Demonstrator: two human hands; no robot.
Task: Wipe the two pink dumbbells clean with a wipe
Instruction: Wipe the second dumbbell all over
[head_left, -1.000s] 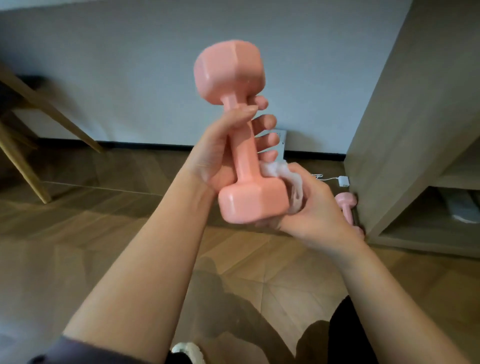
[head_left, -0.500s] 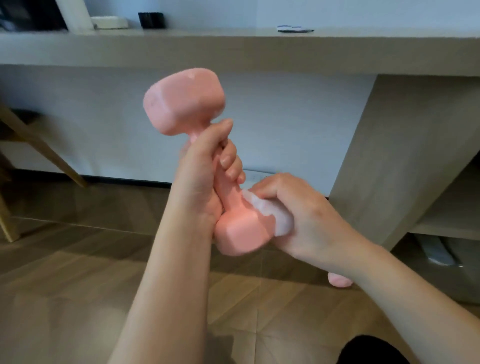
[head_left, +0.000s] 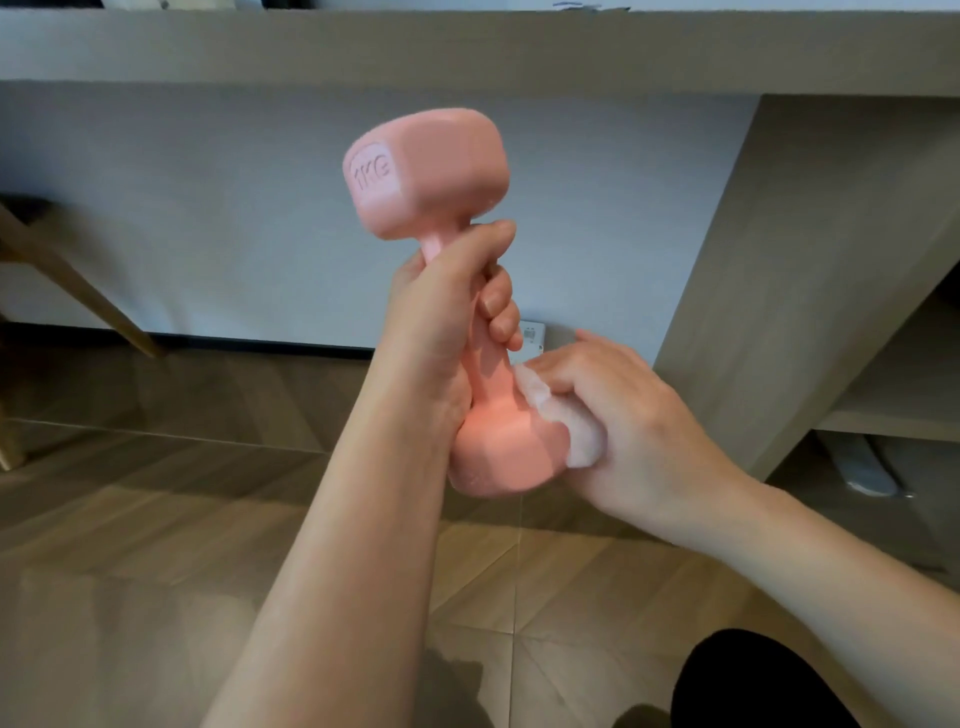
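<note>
A: At the bottom end of the pink dumbbell (head_left: 428, 171), the right hand (head_left: 634, 415) has its fingers curled over a white wipe (head_left: 569, 423), pressing it against the right side of the lower head.

B: And the left hand?

A: The left hand (head_left: 447, 322) is wrapped fully round the handle, thumb up near the top head. It holds the weight in the air above the wooden floor (head_left: 156, 519).

B: How does the dumbbell lie?

A: Nearly upright, with its long axis leaning a little to the left at the top. The upper head, stamped with its weight, stands above the left fist. The lower head sits below the fist, touching the wipe. So the wiping hand is on the lower head, with the gripping hand between it and the upper one.

B: What does the next move turn on?

A: My guess is that axis. To reach the top head, the wipe must travel up past the left fist, or the left wrist must tip the bar over. The handle under the palm likely needs a shifted grip.

B: The second dumbbell?

A: Not in view. Behind the hands are a grey wall (head_left: 208, 208) and a desk's side panel (head_left: 805, 260).
</note>
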